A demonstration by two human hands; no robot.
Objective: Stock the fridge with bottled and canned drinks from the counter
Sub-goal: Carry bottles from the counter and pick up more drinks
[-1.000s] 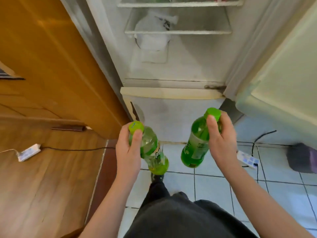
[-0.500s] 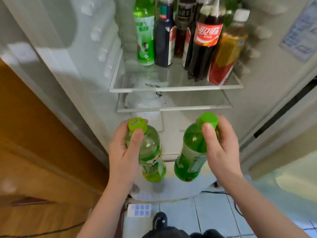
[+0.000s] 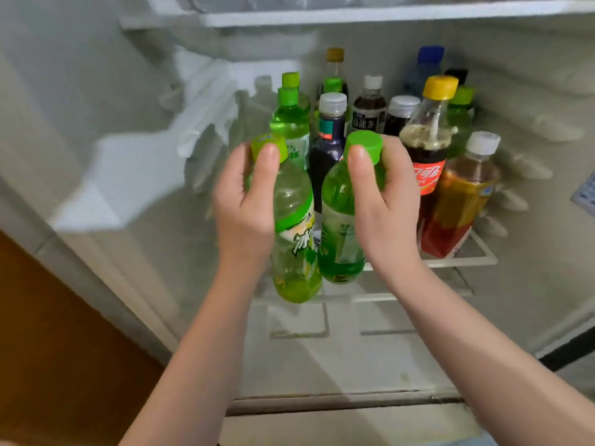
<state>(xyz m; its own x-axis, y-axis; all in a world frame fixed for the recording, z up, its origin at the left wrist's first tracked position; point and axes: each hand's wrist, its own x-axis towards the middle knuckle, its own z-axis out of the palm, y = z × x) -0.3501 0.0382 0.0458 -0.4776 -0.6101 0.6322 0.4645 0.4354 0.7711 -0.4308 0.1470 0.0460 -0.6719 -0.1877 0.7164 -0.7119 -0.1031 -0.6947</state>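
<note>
Left hand (image 3: 244,214) grips pale bottle (image 3: 294,226), right hand (image 3: 384,217) grips green bottle (image 3: 338,220); rear bottles (image 3: 370,107) — half-hidden

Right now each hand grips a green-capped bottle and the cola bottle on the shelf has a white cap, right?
No: the head view shows the cola bottle has a yellow cap. The left hand grips the left green-capped bottle, the right hand the right green-capped bottle.

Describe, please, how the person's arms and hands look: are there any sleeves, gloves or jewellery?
The left hand and right hand wear no gloves and show no rings. The left forearm and right forearm are bare down to the picture's edge: no sleeve, watch or bracelet. The thumbnails look short and unpainted.
</note>
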